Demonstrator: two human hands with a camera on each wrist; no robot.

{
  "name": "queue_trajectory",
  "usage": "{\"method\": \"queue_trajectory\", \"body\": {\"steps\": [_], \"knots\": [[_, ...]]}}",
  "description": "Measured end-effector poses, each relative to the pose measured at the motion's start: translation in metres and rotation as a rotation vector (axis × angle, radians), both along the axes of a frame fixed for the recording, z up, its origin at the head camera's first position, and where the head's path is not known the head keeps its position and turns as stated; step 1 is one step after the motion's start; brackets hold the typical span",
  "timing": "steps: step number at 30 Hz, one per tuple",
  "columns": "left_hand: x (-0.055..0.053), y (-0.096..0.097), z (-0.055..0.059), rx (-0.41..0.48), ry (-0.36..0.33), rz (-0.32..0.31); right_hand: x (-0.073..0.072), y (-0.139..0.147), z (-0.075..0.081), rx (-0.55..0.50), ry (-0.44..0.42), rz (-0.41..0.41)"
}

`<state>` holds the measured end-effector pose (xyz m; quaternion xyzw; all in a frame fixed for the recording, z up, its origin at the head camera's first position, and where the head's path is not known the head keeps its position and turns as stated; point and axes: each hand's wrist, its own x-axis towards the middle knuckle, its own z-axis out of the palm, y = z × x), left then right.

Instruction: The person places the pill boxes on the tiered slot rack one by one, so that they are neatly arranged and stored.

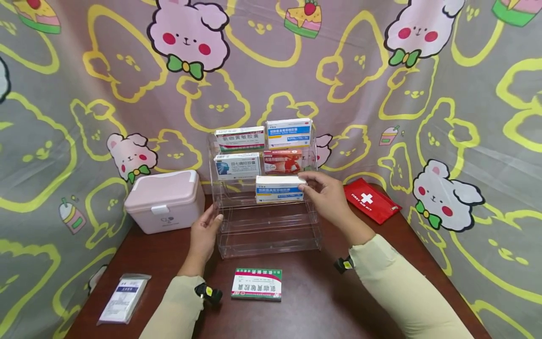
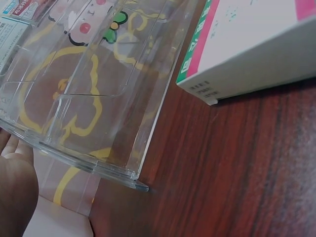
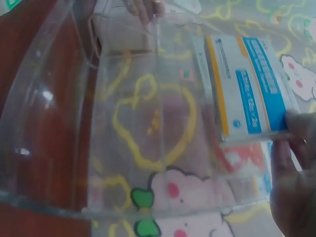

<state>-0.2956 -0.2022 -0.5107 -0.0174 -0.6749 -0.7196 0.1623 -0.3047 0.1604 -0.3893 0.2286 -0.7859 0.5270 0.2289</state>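
Note:
A clear stepped display rack (image 1: 271, 238) stands on the table, with several medicine boxes on its upper tiers. My right hand (image 1: 328, 197) pinches the right end of a white-and-blue medicine box (image 1: 277, 192) between thumb and fingers. That box (image 3: 249, 89) is in front of a tier below the red medicine box (image 1: 282, 162); whether it touches the shelf I cannot tell. My left hand (image 1: 205, 233) holds the rack's left side edge, thumb toward the front. In the left wrist view only part of this hand (image 2: 17, 185) shows, beside the rack's edge.
A green-and-white medicine box (image 1: 256, 285) lies before the rack. A pale pink lidded case (image 1: 165, 202) stands left, and a red first aid pouch (image 1: 372, 200) lies right. A plastic-wrapped white pack (image 1: 124, 299) lies at front left. Patterned cloth (image 1: 271, 61) surrounds the table.

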Motion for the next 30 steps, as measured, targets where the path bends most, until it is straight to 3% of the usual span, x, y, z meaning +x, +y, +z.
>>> {"method": "queue_trajectory", "body": {"steps": [5,13,25,30], "knots": [[0.000,0.000,0.000,-0.012,-0.011,0.002,-0.008,-0.015,0.010,-0.024,0.057,-0.009],[-0.002,-0.001,-0.001,-0.005,-0.020,0.006,-0.025,-0.040,0.019,0.042,0.098,-0.008],[0.000,0.001,0.000,0.001,-0.012,0.011,-0.038,-0.074,0.001,0.049,-0.033,-0.039],[-0.001,0.000,0.001,-0.001,-0.027,0.014,-0.040,-0.088,-0.004,0.078,-0.071,0.001]]}}
